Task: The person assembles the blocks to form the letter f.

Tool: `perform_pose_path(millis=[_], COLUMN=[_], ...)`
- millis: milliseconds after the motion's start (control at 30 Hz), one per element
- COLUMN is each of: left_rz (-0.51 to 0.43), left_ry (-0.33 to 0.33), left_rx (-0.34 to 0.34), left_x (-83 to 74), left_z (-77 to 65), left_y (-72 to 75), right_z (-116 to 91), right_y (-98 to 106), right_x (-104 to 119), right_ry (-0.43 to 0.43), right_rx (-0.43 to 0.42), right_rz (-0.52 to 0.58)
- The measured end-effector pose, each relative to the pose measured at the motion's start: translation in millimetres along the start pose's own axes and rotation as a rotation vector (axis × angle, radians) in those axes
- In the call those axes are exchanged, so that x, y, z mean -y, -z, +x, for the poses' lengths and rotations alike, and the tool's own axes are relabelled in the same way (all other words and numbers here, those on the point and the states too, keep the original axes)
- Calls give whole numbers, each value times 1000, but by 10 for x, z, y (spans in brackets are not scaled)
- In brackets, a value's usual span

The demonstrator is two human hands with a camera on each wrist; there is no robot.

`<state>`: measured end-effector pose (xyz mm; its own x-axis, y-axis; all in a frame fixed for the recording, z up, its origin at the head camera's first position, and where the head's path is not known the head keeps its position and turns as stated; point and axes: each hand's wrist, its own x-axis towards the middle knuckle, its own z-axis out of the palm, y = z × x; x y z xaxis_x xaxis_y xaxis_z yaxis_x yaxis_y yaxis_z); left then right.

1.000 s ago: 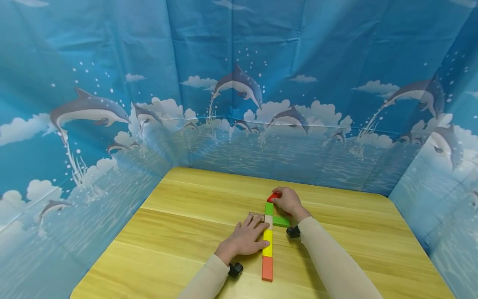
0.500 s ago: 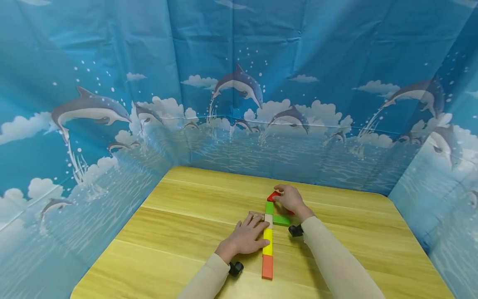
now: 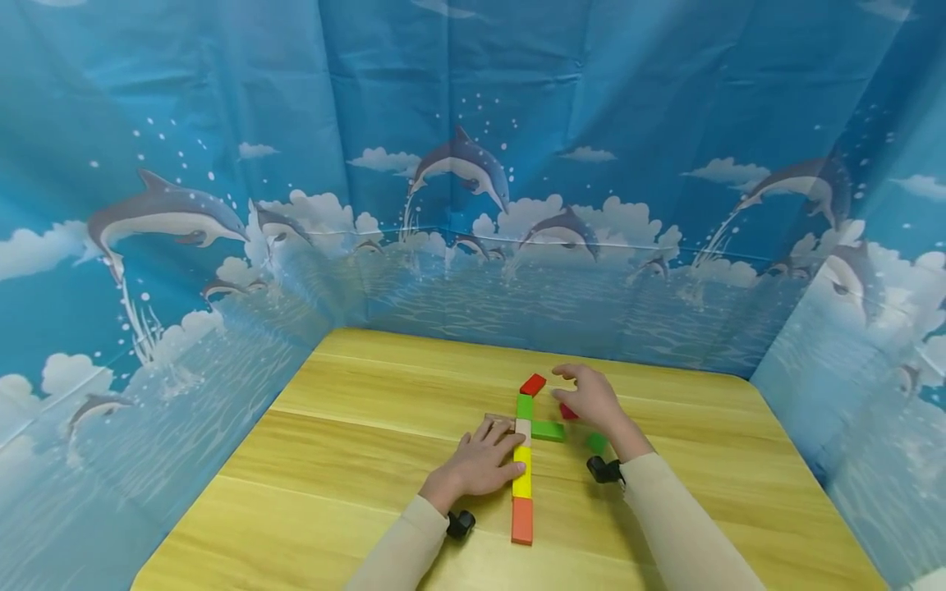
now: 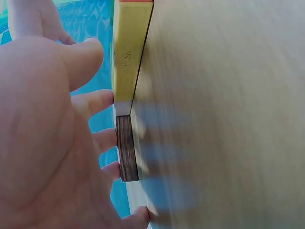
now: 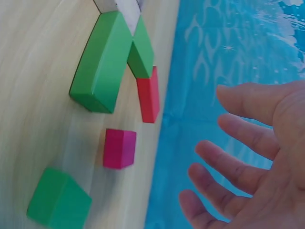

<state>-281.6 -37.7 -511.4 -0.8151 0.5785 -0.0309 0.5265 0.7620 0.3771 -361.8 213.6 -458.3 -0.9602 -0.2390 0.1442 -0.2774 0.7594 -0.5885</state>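
Note:
Toy blocks lie joined in a cross shape on the table. In its column stand an orange-red block (image 3: 521, 521), a yellow block (image 3: 522, 484), a pale block (image 3: 523, 428) and a green block (image 3: 525, 405). A dark brown wood-grain block (image 4: 127, 148) forms the left arm, a long green block (image 5: 101, 62) the right arm. A red block (image 3: 533, 384) lies slanted at the far end. My left hand (image 3: 473, 469) rests spread, its fingers touching the brown, pale and yellow blocks. My right hand (image 3: 594, 400) hovers beside the red block, fingers apart, holding nothing.
A magenta block (image 5: 119, 149) and a separate green block (image 5: 59, 200) lie on the table right of the cross, near and under my right hand. The wooden table (image 3: 355, 427) ends at a blue dolphin-print curtain (image 3: 473, 287) behind and at both sides.
My right hand has let go of the red block and drawn back to the right, uncovering the magenta and loose green blocks. My left hand has stayed on the blocks. The view has shifted slightly.

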Motion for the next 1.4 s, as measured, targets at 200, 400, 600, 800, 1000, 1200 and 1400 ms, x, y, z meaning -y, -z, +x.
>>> perform_pose_path(millis=[200,400,600,800,1000,1200,1400], left_rz=[-1,11,10,19,10,2,20], left_ry=[1,-2,-16,-19,-21,-21,-8], left_rx=[1,0,-7,-4,2,-12,2], left_x=[4,-5,-10,-19,-35,22,17], left_z=[-4,-4,-1,5,2,40,47], left_y=[21,38,30,34,55,-18,0], right_z=[-203,-436,-658,-872,-1080,-1257,-1334], right_y=[135,286,432,521,518,468,372], right_x=[11,-25,-117,-279,-415,-507,-573], right_ry=[0,17,29,-12,-27,-52,-121], right_rx=[-16,-46,-53,-32,-35,-17,41], right_rz=[-12,-24,-51,-44,-52,-19,16])
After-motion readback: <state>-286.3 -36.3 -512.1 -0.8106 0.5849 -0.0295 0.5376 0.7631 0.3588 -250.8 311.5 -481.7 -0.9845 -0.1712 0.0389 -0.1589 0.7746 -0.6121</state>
